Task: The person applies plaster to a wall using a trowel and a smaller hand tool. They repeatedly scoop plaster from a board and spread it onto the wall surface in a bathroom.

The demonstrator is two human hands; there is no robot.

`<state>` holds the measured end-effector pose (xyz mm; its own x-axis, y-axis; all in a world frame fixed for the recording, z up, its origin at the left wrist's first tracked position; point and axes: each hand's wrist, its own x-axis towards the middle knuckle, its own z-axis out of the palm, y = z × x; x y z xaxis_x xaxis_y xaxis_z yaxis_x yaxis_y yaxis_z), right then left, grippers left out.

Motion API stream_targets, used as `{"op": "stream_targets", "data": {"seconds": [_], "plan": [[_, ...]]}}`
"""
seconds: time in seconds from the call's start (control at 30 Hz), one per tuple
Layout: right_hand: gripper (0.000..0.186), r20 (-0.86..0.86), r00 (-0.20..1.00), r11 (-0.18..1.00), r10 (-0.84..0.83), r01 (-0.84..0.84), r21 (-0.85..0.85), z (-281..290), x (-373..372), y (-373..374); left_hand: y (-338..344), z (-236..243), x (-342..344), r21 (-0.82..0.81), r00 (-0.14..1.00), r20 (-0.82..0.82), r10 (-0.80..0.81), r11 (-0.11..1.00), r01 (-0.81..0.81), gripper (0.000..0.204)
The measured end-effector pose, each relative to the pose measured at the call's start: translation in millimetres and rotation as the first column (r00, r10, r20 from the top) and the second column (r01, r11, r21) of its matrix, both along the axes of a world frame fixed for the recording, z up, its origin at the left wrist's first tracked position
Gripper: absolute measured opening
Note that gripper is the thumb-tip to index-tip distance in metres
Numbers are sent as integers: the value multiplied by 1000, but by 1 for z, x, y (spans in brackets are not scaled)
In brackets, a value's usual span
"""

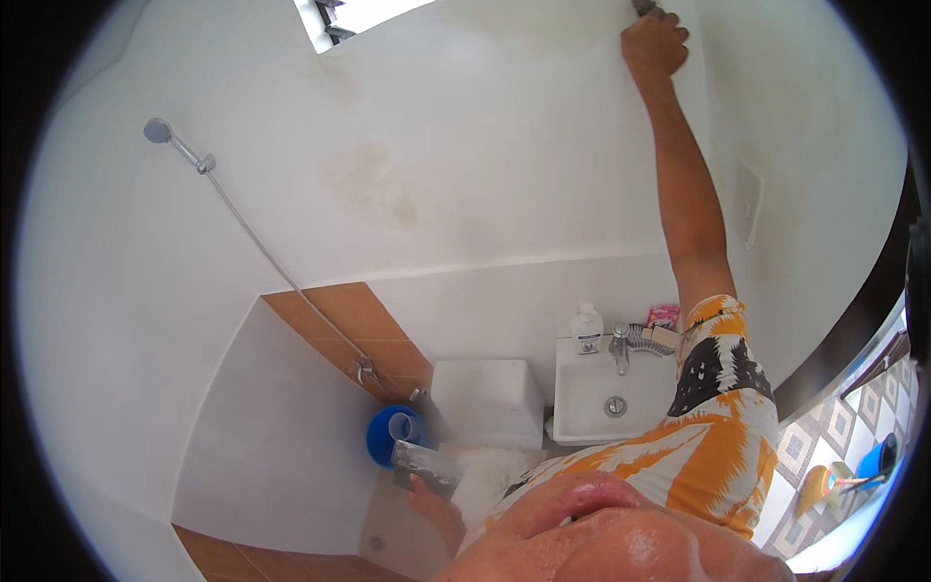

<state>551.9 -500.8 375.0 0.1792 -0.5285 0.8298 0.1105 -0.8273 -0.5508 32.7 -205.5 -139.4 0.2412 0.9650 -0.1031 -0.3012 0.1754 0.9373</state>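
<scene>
My right arm stretches up to the far right, where my right hand (656,46) is closed in a fist against the white wall (504,126). A small dark tool (644,8) sticks out of this fist; the upper edge of the view cuts it off, so its kind does not show. Low down, left of my body, my left hand (433,509) grips a flat grey plate (425,462) smeared with white paste. Its fingers are partly hidden under the plate. Yellowish-brown stains (369,184) mark the wall between the two hands.
A white sink (572,407) with a chrome faucet (621,351) and a pump bottle (587,328) stands below my right arm. Left of it is a toilet tank (485,400), then a blue bucket (380,438). A hand shower (158,130) hangs on the left wall; a window (359,15) is above.
</scene>
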Motion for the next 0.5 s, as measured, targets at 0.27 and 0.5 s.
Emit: {"op": "stream_targets", "data": {"seconds": [0.27, 0.5], "plan": [[32, 224, 960, 929, 168, -78, -362, -25, -10, 138, 4, -13, 5, 52, 989, 72, -127, 991, 123, 47], [54, -6, 989, 801, 147, -122, -587, -32, -38, 110, 14, -63, -25, 682, 860, -364, 357, 731, -14, 49]]}}
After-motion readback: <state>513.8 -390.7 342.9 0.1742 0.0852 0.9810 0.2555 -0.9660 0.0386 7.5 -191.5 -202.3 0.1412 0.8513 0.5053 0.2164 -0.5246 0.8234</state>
